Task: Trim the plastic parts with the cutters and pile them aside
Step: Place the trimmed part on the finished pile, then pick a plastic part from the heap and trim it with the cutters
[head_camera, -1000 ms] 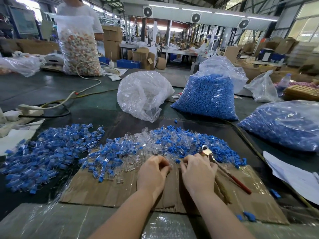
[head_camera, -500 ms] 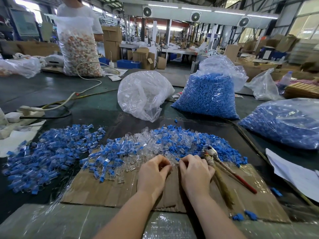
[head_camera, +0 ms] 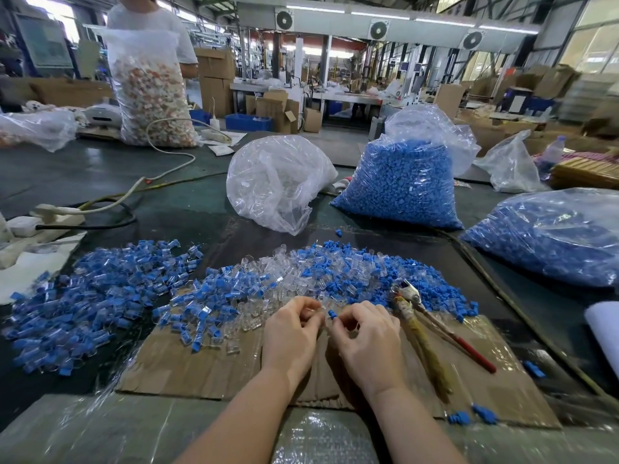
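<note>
My left hand (head_camera: 290, 333) pinches a small clear plastic part at its fingertips. My right hand (head_camera: 365, 339) pinches a small blue plastic part (head_camera: 331, 313) just beside it. Both hands hover over a cardboard sheet (head_camera: 187, 366). The cutters (head_camera: 435, 326), with worn wrapped handles and one red tip, lie on the cardboard just right of my right hand, untouched. A mixed heap of clear and blue parts (head_camera: 335, 272) spreads beyond my hands. A separate pile of blue-and-clear parts (head_camera: 93, 296) lies to the left.
A crumpled clear bag (head_camera: 274, 182) and a full bag of blue parts (head_camera: 402, 185) stand behind the heap. Another blue-filled bag (head_camera: 549, 236) lies at the right. A white cable (head_camera: 160, 175) crosses the dark table at left. A person holds a tall bag (head_camera: 150, 85) far left.
The cutters have left my right hand and now lie on the cardboard. Both hands drew slightly toward me, and a blue part now shows between the fingertips.
</note>
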The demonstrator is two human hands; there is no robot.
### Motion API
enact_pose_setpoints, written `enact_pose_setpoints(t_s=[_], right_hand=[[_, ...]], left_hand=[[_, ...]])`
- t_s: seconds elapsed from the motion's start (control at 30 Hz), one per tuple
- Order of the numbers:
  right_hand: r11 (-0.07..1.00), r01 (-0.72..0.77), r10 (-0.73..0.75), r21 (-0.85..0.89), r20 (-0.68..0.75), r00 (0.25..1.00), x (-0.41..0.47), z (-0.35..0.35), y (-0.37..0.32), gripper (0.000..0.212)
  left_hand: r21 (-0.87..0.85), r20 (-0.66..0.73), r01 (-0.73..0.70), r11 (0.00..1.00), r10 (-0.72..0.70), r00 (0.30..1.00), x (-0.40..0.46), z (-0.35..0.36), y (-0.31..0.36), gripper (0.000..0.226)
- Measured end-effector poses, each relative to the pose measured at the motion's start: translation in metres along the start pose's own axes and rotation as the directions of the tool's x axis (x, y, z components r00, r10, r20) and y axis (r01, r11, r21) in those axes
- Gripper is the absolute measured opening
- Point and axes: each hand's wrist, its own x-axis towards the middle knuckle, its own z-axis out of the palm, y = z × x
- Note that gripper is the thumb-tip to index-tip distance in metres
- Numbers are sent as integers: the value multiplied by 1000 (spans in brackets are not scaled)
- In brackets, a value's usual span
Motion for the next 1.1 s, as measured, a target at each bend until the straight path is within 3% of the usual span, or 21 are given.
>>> enact_pose_setpoints(t_s=[0.53,0.8,1.1], right_hand=[[999,13,-7,-50,111,994,2,2,3,15],[999,-31,33,-16,155,987,3,0,1,20],[996,47,-51,78,57,997,1,0,-1,12]], left_hand=[[21,94,-12,1000,10,996,1,-2,-4,23],[157,159,-111,981,86,984,-3,0,-3,17],[-82,106,29,996,-20,994,-3,-3,2,28]])
